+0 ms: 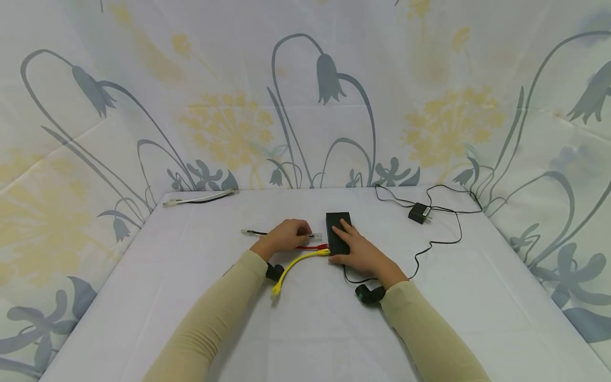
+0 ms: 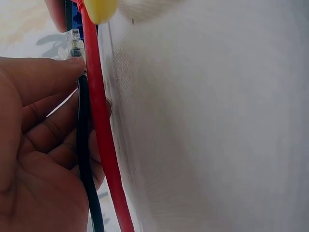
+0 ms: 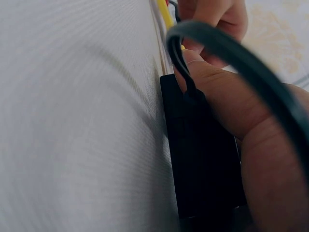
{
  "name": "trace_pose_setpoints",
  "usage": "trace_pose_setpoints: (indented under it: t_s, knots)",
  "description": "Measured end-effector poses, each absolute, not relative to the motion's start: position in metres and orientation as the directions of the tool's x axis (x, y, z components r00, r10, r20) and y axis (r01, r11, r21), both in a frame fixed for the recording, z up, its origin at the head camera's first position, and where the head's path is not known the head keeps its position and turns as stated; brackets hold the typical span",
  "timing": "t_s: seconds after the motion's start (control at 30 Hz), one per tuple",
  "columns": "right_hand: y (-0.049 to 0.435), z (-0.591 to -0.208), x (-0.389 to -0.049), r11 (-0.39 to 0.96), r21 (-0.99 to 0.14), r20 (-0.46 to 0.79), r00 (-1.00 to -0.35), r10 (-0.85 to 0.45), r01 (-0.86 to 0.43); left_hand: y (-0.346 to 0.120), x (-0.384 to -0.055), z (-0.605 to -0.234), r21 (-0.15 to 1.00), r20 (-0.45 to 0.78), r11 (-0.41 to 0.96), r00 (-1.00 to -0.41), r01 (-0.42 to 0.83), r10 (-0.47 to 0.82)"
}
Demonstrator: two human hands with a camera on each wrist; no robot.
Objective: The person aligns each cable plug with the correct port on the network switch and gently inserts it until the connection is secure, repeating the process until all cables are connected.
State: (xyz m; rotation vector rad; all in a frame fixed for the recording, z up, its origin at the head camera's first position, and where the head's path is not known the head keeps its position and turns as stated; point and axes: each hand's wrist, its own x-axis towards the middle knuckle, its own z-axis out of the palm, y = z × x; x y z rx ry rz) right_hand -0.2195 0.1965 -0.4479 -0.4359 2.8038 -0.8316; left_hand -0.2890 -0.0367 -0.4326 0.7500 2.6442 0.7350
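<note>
Head view has the left hand pinching a black cable at its clear plug, just left of the black box, which the right hand braces with spread, fairly straight fingers. Plugging in beside the red cable and yellow cable seems in hand; next calls for aligning plug with socket while the box stays still.

Pale curtain with grey and yellow flower print, behind white counter and on both sides. Near far left corner, white and black cables lie.
</note>
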Motion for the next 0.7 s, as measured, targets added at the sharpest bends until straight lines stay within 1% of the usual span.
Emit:
trace_pose_setpoints:
  t_s: [0.33, 0.57, 0.7]
  knots:
    - [0.1964, -0.4483, -0.2182, 0.792, -0.564, -0.084, -0.938, -0.337, -0.234, -0.0337, -0.2873, -0.4313, 0.555, -0.157, 0.726, -0.807, 0.405, 0.569]
    - [0.1967, -0.4469, -0.2173, 0.792, -0.564, -0.084, -0.939, -0.335, -0.232, -0.0323, -0.2873, -0.4298, 0.549, -0.147, 0.713, -0.789, 0.436, 0.596]
    - [0.1968, -0.4468, -0.217, 0.791, -0.567, -0.092, -0.937, -0.336, -0.228, -0.0319, -0.2869, -0.4301, 0.555, -0.157, 0.711, -0.784, 0.433, 0.6]
